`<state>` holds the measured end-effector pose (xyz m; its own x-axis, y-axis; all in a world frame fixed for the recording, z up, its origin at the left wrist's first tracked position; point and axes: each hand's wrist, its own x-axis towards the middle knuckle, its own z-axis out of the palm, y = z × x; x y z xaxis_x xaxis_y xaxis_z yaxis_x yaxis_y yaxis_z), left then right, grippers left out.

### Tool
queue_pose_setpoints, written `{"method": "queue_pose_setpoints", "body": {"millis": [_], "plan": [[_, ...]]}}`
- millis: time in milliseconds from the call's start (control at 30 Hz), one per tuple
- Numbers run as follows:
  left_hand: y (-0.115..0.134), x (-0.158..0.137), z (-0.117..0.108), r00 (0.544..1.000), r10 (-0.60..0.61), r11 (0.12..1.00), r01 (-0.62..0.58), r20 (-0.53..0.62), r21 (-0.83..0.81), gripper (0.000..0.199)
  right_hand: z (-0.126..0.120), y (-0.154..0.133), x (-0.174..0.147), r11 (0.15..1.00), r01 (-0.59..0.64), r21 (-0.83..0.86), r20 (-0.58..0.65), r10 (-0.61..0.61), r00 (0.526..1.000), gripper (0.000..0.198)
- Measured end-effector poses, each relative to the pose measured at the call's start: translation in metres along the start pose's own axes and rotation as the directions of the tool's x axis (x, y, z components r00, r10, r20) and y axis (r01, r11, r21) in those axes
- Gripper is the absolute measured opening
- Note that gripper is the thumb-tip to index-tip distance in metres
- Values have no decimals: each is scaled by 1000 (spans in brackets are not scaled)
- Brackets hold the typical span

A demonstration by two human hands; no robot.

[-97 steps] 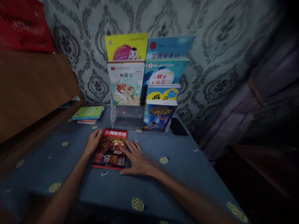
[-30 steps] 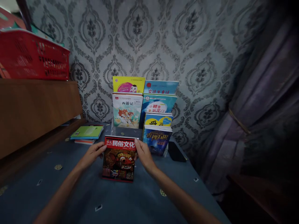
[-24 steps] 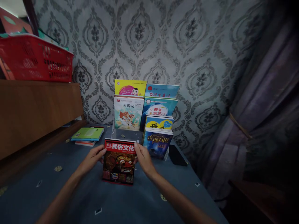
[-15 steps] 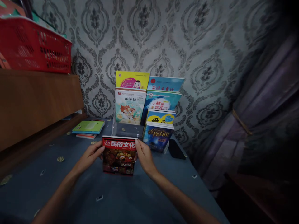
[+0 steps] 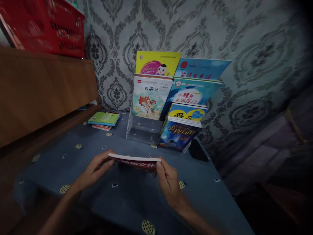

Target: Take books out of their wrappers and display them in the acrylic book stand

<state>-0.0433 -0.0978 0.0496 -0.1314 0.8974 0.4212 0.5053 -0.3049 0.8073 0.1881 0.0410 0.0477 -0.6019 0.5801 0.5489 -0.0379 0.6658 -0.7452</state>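
A thin book with a dark red cover (image 5: 137,163) is held between my two hands, tipped so that its white edge faces up and its front is seen at a steep slant. My left hand (image 5: 99,168) pinches its left end, thumb in front. My right hand (image 5: 168,179) grips the right end the same way. Beyond it stands a clear plastic book rack (image 5: 144,134) with tiers of books. A white storybook (image 5: 153,98) is in its left column, above a bare lower tier. A dark blue book (image 5: 177,133) fills the lowest tier on the right.
A small pile of books, green on top (image 5: 104,118), lies left of the rack. A dark flat object (image 5: 198,150) is right of it. A red basket (image 5: 66,29) sits on a wooden cabinet (image 5: 46,94). The table's patterned cloth (image 5: 93,195) spreads in front.
The red book was upright with its cover facing me; now its cover is tilted steeply away from view. Both hands still hold it. The camera view has shifted, bringing the rack closer.
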Motion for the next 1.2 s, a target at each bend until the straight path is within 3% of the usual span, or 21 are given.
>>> {"method": "queue_pose_setpoints", "body": {"millis": [267,433,600,700,800,1000,1200], "plan": [[-1,11,1,995,-83,996,83,-48,10,35,1,7,13,999,-25,26,-47,26,999,49],[1,45,-3,994,-103,993,101,-35,-52,46,-5,10,44,998,-64,4,-106,64,992,55],[8,108,-19,994,62,998,-61,-92,14,52,-24,3,97,993,59,-98,-214,-79,974,53],[11,146,-28,957,248,968,-241,-152,64,51,-34,1,126,962,180,-203,-330,-240,913,51],[11,172,-31,912,363,931,-349,-193,102,50,-40,1,144,939,238,-247,-333,-313,889,50],[0,191,-30,905,375,927,-365,-202,86,51,-43,12,153,927,236,-293,-319,-327,889,55],[-13,198,-26,916,344,939,-338,-206,66,51,-40,28,159,948,213,-237,-322,-283,904,58]]}}
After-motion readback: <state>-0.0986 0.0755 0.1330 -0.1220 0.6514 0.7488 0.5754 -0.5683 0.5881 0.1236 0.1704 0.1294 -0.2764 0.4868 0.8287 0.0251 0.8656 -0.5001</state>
